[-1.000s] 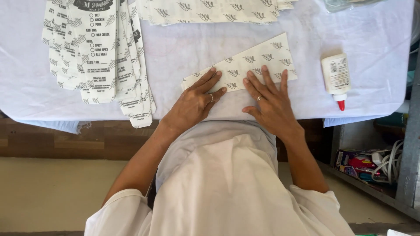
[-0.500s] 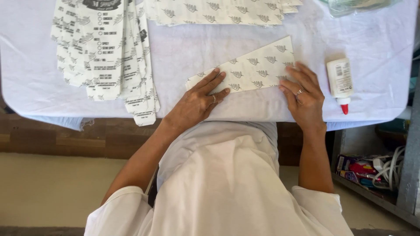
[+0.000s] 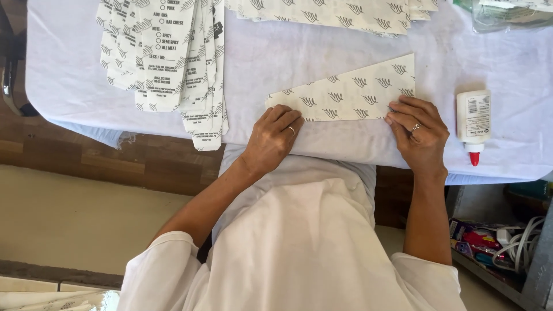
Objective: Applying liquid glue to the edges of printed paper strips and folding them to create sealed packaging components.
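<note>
White tablecloth (image 3: pixel 322 52) spans the view, printed sheets (image 3: pixel 167 63) stacked at ten o'clock, glue bottle (image 3: pixel 473 122) lying at three. Centre: a folded paper wedge (image 3: pixel 351 92). Left hand (image 3: pixel 271 138) flat, fingers loosely spread, pressing its narrow tip; right hand (image 3: pixel 419 133) pinning the wide end. Wooden floor below.

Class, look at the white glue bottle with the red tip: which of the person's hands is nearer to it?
The right hand, pressing the wide end of the folded paper, lies just beside the glue bottle. The left hand holds the paper's pointed end, farther away.
</note>
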